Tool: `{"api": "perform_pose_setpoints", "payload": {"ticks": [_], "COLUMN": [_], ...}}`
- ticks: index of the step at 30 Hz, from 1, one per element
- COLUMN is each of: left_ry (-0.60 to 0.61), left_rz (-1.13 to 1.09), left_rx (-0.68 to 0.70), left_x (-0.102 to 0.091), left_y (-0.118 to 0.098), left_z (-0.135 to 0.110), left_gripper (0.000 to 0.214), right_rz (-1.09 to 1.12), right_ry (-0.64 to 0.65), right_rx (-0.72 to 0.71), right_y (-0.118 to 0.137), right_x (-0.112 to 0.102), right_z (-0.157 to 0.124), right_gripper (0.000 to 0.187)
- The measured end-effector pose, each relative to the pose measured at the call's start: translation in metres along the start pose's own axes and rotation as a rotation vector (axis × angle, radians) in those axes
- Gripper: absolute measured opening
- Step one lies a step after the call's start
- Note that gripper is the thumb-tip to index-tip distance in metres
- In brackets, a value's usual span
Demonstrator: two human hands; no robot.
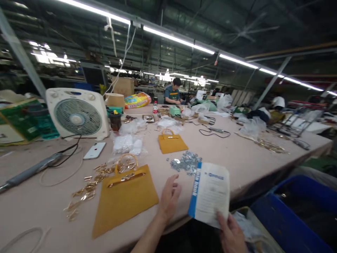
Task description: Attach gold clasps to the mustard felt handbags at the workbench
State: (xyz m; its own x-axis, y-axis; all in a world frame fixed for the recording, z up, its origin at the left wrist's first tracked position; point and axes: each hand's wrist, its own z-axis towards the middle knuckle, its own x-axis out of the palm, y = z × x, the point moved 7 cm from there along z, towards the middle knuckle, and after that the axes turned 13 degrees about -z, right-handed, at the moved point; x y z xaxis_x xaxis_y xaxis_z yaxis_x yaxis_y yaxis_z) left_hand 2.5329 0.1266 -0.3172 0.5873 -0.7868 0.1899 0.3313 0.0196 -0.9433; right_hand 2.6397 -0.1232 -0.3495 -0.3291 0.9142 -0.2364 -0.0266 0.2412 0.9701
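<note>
My right hand grips the lower right corner of a notebook with a white cover and a blue spine strip, raised over the table's front edge. Close to the table, my left hand has its fingers loosely bent and apart, with nothing in them. Left of it lies a mustard-yellow bag panel with a handle and gold-coloured fittings. Small silver metal pieces form a pile just beyond my hands. Behind them is a second, smaller-looking yellow panel. Gold-coloured metal pieces are strewn beside the nearer panel.
A white box fan, a phone and a grey corded tool occupy the left side. Plastic bags lie mid-table. A blue bin stands at the lower right. Across the table sits a person.
</note>
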Motion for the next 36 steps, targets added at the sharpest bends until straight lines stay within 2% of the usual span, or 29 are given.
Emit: {"api": "perform_pose_setpoints", "payload": {"ticks": [3,5,6,7,9,12,15,18,21,23,25,27,29,32,34,36], "left_ry": [0.124,0.185,0.178,0.146,0.05,-0.035,-0.082,-0.255,-0.456,-0.623,-0.783,-0.863,-0.849,-0.726,-0.58,-0.316], "left_rz": [-0.054,0.039,0.104,0.162,0.197,0.133,0.207,0.294,0.198,0.145,0.166,0.243,0.352,0.532,0.632,0.684], "left_rx": [-0.047,-0.039,-0.031,-0.032,-0.08,-0.173,-0.175,-0.135,-0.12,-0.064,0.063,0.22,0.367,0.545,0.682,0.83], "left_x": [-0.009,-0.015,-0.019,-0.025,-0.036,-0.045,-0.048,-0.057,-0.072,-0.088,-0.103,-0.109,-0.102,-0.073,-0.045,-0.013], "left_y": [0.001,0.001,0.001,0.001,0.003,0.004,-0.003,-0.013,-0.016,-0.021,-0.036,-0.056,-0.078,-0.104,-0.114,-0.117], "left_z": [-0.024,-0.039,-0.045,-0.049,-0.054,-0.057,-0.058,-0.06,-0.065,-0.071,-0.08,-0.087,-0.092,-0.098,-0.103,-0.108], "left_gripper": [0.083,0.113,0.122,0.122,0.111,0.104,0.103,0.091,0.083,0.077,0.07,0.064,0.063,0.066,0.067,0.063], "right_rz": [0.136,0.144,0.118,0.088,0.044,-0.002,-0.048,-0.079,-0.155,-0.209,-0.252,-0.287,-0.321,-0.405,-0.476,-0.525], "right_ry": [0.086,0.165,0.196,0.223,0.257,0.265,0.243,0.234,0.206,0.179,0.18,0.217,0.27,0.313,0.31,0.302], "right_rx": [0.038,0.051,0.047,0.037,0.001,-0.061,-0.113,-0.17,-0.21,-0.243,-0.29,-0.335,-0.379,-0.47,-0.531,-0.566], "right_y": [0.008,0.018,0.022,0.026,0.029,0.029,0.032,0.042,0.051,0.056,0.064,0.075,0.088,0.111,0.124,0.133], "right_x": [0.044,0.073,0.085,0.094,0.105,0.111,0.112,0.112,0.11,0.107,0.103,0.102,0.103,0.107,0.11,0.114], "right_z": [0.002,0.001,0.0,-0.002,-0.002,0.001,0.008,0.016,0.025,0.03,0.032,0.031,0.028,0.021,0.019,0.019], "right_gripper": [0.059,0.059,0.059,0.058,0.058,0.059,0.065,0.064,0.06,0.059,0.059,0.057,0.055,0.053,0.053,0.052]}}
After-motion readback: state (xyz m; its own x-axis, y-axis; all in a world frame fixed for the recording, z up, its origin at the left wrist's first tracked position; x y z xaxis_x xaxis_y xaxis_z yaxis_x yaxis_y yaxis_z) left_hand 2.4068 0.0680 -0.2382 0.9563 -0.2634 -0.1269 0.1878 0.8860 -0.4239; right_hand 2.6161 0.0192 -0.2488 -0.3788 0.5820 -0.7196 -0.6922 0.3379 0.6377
